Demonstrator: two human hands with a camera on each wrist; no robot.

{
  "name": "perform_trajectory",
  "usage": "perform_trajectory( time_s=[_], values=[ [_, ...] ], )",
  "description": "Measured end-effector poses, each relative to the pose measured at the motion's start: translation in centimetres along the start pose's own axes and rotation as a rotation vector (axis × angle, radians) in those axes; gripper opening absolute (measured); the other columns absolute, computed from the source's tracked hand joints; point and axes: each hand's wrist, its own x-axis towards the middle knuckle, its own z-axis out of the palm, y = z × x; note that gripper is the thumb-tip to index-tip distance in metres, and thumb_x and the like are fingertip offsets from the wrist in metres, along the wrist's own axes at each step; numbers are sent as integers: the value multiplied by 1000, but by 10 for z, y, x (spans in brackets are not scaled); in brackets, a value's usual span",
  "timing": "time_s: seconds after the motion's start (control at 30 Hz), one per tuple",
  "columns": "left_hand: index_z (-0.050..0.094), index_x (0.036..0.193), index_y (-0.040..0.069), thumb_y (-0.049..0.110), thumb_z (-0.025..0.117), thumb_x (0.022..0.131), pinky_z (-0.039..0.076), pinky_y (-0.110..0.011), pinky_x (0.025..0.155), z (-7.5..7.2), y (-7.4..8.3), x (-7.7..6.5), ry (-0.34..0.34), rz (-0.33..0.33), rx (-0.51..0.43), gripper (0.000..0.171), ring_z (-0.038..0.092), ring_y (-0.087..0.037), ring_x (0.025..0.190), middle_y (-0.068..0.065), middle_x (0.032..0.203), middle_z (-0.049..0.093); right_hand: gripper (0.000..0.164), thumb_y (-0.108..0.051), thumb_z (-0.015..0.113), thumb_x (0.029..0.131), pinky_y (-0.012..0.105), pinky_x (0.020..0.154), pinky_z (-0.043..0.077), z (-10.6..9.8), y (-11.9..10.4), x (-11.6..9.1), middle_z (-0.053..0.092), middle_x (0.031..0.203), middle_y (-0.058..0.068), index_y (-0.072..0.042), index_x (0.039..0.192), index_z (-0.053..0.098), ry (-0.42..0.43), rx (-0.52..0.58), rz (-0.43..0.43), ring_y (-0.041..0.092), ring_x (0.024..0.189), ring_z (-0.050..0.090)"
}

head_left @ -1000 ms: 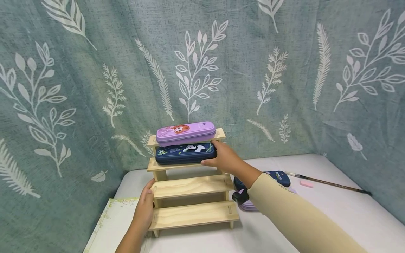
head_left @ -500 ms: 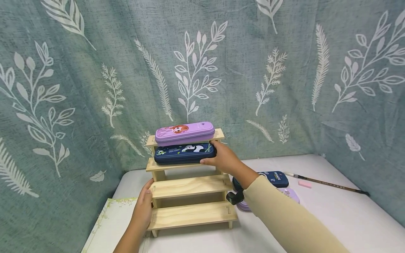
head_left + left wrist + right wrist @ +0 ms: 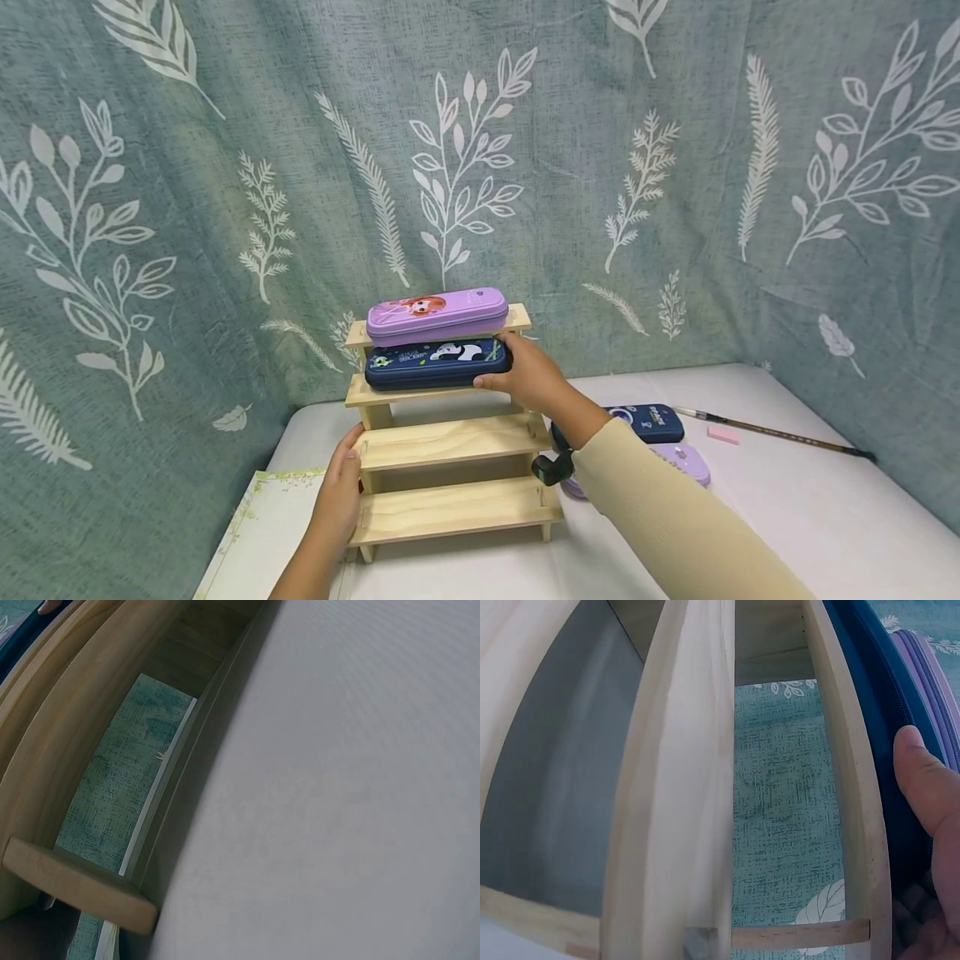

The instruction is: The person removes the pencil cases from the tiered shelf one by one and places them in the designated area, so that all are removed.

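Observation:
A stepped wooden shelf rack (image 3: 457,446) stands on the white table. My left hand (image 3: 340,487) holds its left side, fingers along the outer edge near the second step from the bottom. On the second step from the top lies a navy pencil case (image 3: 427,362) with a panda print. Its right end is gripped by my right hand (image 3: 531,375), thumb at the front; the right wrist view shows that thumb (image 3: 919,769) pressed against the zipped side, other fingers mostly hidden. Behind and above it, a lilac pencil case (image 3: 438,315) with a red-haired girl print rests on the top step.
Right of the rack, partly behind the right sleeve, lie another navy case (image 3: 656,423) and a lilac case (image 3: 686,462). Beyond them are a pink eraser (image 3: 723,435) and a long brush (image 3: 780,432). A pale printed sheet (image 3: 262,517) lies at the left. Patterned cloth (image 3: 480,167) hangs behind.
The right forearm has shifted slightly left and down, uncovering more of the cases at the right. Both hands keep their places, and the panda case stays on its step.

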Motion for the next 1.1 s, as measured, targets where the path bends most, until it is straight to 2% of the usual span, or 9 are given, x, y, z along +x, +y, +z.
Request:
perform_trajectory(
  time_s=[0.23, 0.47, 0.9, 1.1],
  values=[
    [23, 167, 29, 46, 19, 115, 8, -67, 128, 1, 2, -2, 0, -5, 1, 55, 5, -37, 163, -6, 176, 13, 94, -47, 88, 83, 54, 112, 47, 2, 1, -2, 53, 154, 6, -22, 160, 41, 20, 4, 19, 30, 139, 55],
    [24, 167, 29, 46, 19, 115, 8, -68, 127, 2, 2, -4, -1, -2, 6, 55, 4, -38, 163, -6, 176, 12, 95, -48, 87, 84, 54, 114, 46, 2, 3, -4, 50, 158, 7, -19, 161, 40, 28, -3, 31, 31, 142, 52],
    [25, 167, 27, 45, 19, 115, 8, -67, 128, 2, 1, -6, 7, 13, 4, 54, 5, -37, 163, -6, 176, 15, 89, -45, 88, 84, 51, 109, 49, 2, 5, -6, 56, 149, 9, -16, 157, 45, 43, 2, 26, 30, 132, 58],
    [25, 166, 26, 44, 20, 116, 8, -67, 128, 3, 0, -7, 8, 14, 1, 54, 5, -37, 163, -7, 176, 15, 89, -45, 88, 84, 52, 109, 49, 1, 5, -9, 55, 150, 8, -16, 156, 45, 41, 5, 26, 30, 133, 57]
  ],
)
